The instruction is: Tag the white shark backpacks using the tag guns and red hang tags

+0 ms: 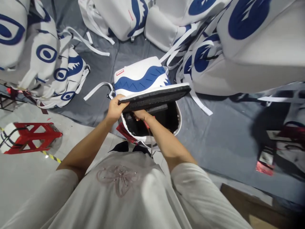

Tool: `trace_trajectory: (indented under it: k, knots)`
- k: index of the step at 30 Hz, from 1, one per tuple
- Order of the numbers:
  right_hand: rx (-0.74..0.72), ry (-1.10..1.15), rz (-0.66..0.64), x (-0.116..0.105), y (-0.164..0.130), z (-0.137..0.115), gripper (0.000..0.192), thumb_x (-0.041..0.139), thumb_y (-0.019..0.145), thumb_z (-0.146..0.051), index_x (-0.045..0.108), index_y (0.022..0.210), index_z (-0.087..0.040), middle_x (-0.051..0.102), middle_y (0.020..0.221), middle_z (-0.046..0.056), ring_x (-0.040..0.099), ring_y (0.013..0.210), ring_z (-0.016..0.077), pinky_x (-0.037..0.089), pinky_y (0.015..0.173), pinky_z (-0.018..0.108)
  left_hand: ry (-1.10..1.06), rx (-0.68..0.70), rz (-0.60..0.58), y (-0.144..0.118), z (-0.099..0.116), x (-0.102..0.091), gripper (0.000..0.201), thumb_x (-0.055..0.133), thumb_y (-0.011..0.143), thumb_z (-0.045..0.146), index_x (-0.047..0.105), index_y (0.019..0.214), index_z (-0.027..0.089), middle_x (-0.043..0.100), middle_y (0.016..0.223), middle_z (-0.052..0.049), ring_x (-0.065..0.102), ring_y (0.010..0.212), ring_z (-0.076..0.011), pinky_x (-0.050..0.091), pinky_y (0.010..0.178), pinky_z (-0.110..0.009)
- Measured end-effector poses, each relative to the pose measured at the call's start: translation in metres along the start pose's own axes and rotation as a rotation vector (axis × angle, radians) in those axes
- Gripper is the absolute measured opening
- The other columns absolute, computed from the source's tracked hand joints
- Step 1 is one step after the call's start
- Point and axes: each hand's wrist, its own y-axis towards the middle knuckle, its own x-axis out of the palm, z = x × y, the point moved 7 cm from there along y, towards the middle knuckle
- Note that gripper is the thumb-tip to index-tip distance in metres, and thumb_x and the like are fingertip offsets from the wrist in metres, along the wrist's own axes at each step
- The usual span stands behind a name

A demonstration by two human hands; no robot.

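A white backpack (139, 68) with a blue wavy band and a small red label lies on the grey-covered surface in front of me. Its top flap is lifted, showing a black lining (157, 98) and a dark opening. My left hand (116, 108) grips the flap's left end, thumb over the edge. Inside the opening, just under the flap, is my right hand (140, 115); its fingers are mostly hidden, so what they touch cannot be made out. A red tag (126, 132) hangs at the bag's near left side.
Several similar white and blue backpacks stand at the left (46, 53), along the back (119, 19) and at the right (209, 63), their white straps trailing on the grey cloth (214, 133). A red plastic stool (35, 136) is on the floor at left. Tags (265, 162) lie at right.
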Motion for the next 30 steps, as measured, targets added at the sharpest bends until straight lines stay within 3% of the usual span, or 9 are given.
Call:
trace_trajectory:
  k: [4,7,10,13,16,19,22,26,30]
  knots:
    - [0.115,-0.337,-0.045,-0.03,-0.073,0.019,0.035,0.089,0.068,-0.043,0.062,0.066,-0.021,0.053,0.055,0.0,0.051,0.057,0.0144,0.037,0.056,0.023,-0.045,-0.027,-0.038,0.016,-0.006,-0.003,0.024,0.069,0.075,0.04,0.057,0.074,0.019,0.054,0.071,0.003,0.049,0.071,-0.0117,0.04,0.066,-0.022]
    - [0.205,-0.745,-0.095,-0.05,-0.128,0.022,0.038,0.073,0.081,-0.059,0.069,0.085,-0.021,0.067,0.075,0.006,0.062,0.069,0.0206,0.041,0.063,0.026,-0.042,-0.06,-0.07,0.018,-0.003,0.002,0.019,0.067,0.077,0.034,0.056,0.073,0.019,0.054,0.07,0.003,0.049,0.07,-0.0117,0.04,0.066,-0.022]
    - [0.188,-0.936,0.226,-0.069,-0.128,-0.005,0.044,0.05,0.098,-0.056,0.063,0.115,-0.018,0.071,0.095,0.014,0.068,0.086,0.0269,0.045,0.071,0.03,-0.054,-0.068,-0.096,0.018,0.0,0.008,0.019,0.066,0.078,0.031,0.054,0.071,0.019,0.05,0.066,0.005,0.046,0.066,-0.0105,0.039,0.063,-0.021]
    - [0.237,-1.011,0.574,-0.096,-0.103,-0.029,0.043,0.039,0.104,-0.047,0.056,0.126,-0.015,0.07,0.105,0.019,0.068,0.098,0.0299,0.048,0.08,0.035,-0.045,-0.044,-0.069,0.022,-0.001,0.009,0.019,0.067,0.079,0.029,0.053,0.071,0.019,0.048,0.066,0.005,0.045,0.065,-0.0098,0.038,0.062,-0.02]
    - [0.346,-0.981,0.707,-0.133,-0.108,-0.025,0.038,0.041,0.104,-0.042,0.056,0.125,-0.015,0.07,0.108,0.018,0.068,0.101,0.0285,0.05,0.083,0.036,-0.08,-0.021,-0.005,0.029,-0.006,0.007,0.017,0.066,0.079,0.029,0.054,0.073,0.019,0.049,0.068,0.005,0.047,0.068,-0.0099,0.04,0.065,-0.021]
    - [0.506,-0.871,0.551,-0.153,-0.15,0.004,0.034,0.056,0.097,-0.047,0.066,0.1,-0.014,0.069,0.08,0.013,0.069,0.075,0.027,0.051,0.069,0.035,-0.172,-0.047,0.02,0.035,-0.013,0.01,0.017,0.066,0.079,0.031,0.055,0.076,0.019,0.051,0.07,0.005,0.048,0.068,-0.0098,0.041,0.067,-0.021]
    - [0.571,-0.634,0.414,-0.147,-0.194,0.022,0.028,0.071,0.088,-0.043,0.064,0.081,-0.016,0.054,0.049,0.001,0.053,0.04,0.0176,0.043,0.048,0.029,-0.188,-0.062,0.024,0.038,-0.015,0.013,0.018,0.066,0.078,0.033,0.056,0.077,0.019,0.053,0.072,0.005,0.048,0.068,-0.0099,0.041,0.067,-0.022]
    - [0.563,-0.461,0.462,-0.133,-0.21,0.018,0.024,0.072,0.088,-0.04,0.062,0.083,-0.019,0.042,0.039,-0.006,0.038,0.028,0.0113,0.029,0.035,0.023,-0.167,-0.064,-0.026,0.035,-0.015,0.013,0.018,0.066,0.077,0.034,0.056,0.076,0.019,0.052,0.07,0.005,0.048,0.068,-0.0102,0.041,0.067,-0.022]
    - [0.398,-0.066,0.158,-0.097,-0.2,0.013,0.034,0.072,0.086,-0.051,0.064,0.096,-0.019,0.043,0.042,-0.008,0.038,0.031,0.0103,0.034,0.035,0.022,-0.123,-0.075,-0.05,0.027,-0.019,0.004,0.017,0.066,0.075,0.034,0.057,0.076,0.019,0.052,0.07,0.005,0.049,0.068,-0.0105,0.041,0.068,-0.022]
